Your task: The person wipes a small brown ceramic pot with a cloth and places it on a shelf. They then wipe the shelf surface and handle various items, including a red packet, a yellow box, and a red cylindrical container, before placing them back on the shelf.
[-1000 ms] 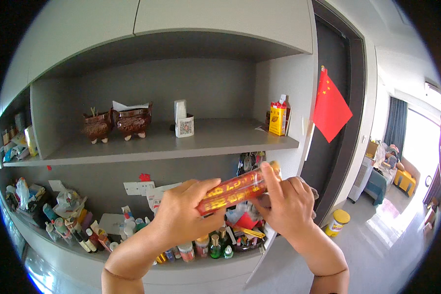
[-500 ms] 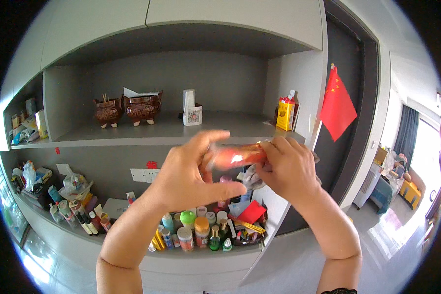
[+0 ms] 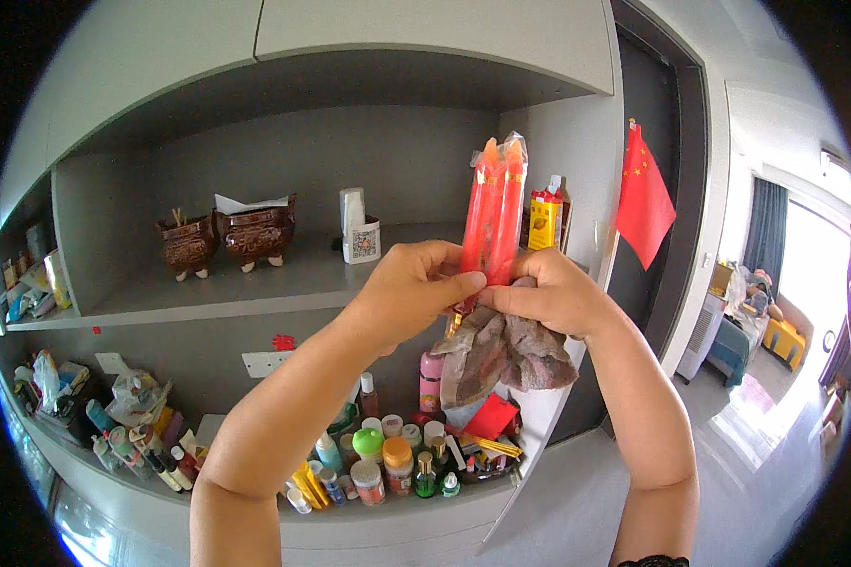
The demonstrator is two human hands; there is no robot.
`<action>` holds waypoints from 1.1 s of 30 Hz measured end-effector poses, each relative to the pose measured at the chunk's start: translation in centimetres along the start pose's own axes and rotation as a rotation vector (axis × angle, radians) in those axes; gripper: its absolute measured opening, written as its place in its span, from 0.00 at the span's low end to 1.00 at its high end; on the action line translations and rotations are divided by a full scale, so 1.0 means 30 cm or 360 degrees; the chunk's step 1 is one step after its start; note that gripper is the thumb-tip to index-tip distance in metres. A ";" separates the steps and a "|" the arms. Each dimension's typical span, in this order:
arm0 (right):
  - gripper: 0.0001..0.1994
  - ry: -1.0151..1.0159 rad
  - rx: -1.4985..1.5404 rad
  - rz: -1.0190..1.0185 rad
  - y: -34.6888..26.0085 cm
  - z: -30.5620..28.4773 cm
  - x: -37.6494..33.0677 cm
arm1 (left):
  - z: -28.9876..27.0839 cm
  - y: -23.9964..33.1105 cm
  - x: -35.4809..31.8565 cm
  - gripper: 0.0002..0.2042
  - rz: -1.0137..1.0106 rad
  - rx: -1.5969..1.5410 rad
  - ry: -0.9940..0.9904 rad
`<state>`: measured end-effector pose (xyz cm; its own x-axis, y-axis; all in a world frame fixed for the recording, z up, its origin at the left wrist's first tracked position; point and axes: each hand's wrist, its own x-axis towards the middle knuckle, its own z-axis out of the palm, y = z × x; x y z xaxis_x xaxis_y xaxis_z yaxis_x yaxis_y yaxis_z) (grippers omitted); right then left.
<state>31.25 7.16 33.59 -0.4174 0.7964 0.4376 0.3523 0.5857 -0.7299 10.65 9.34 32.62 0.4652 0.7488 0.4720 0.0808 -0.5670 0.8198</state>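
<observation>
A pair of red candles [image 3: 494, 213] in clear plastic wrap stands upright between my hands, their pointed tops up. My left hand [image 3: 414, 291] is closed on their lower left side, thumb across the front. From the right, my right hand [image 3: 560, 300] grips the bottom end, its thumb also in front. A crumpled grey-brown cloth [image 3: 511, 354] hangs below the right fingers, pinched in that same hand. The candles are held in front of the open shelf, beside a yellow box [image 3: 544, 219]. Part of their lower end is hidden by my fingers.
Two brown footed pots [image 3: 255, 234] and a white holder [image 3: 360, 241] sit on the upper shelf [image 3: 180, 307]. Crowding the lower counter are several jars and bottles [image 3: 398, 465], a pink flask [image 3: 430, 383] and bagged items [image 3: 137, 395]. A red flag [image 3: 645, 198] hangs by the dark door.
The candles have turned from lying sideways to upright. My left hand, previously spread beside them, has closed on them. The cloth now hangs in full view beneath my right hand.
</observation>
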 end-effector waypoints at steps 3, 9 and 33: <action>0.15 -0.0009 -0.0035 0.0039 -0.008 -0.028 0.012 | -0.005 -0.015 0.047 0.15 -0.0066 -0.0097 0.0068; 0.17 0.0226 -0.0271 0.0200 -0.002 -0.104 0.105 | -0.022 0.028 0.207 0.15 -0.0208 -0.0179 0.0153; 0.36 -0.0171 0.0079 0.0426 0.052 -0.269 0.260 | -0.078 -0.050 0.569 0.10 -0.0324 -0.0084 0.0393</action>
<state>35.30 15.51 40.09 -0.4023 0.8996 0.1698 0.4214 0.3466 -0.8380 16.40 23.78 40.22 0.2156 0.9095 0.3555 0.1013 -0.3829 0.9182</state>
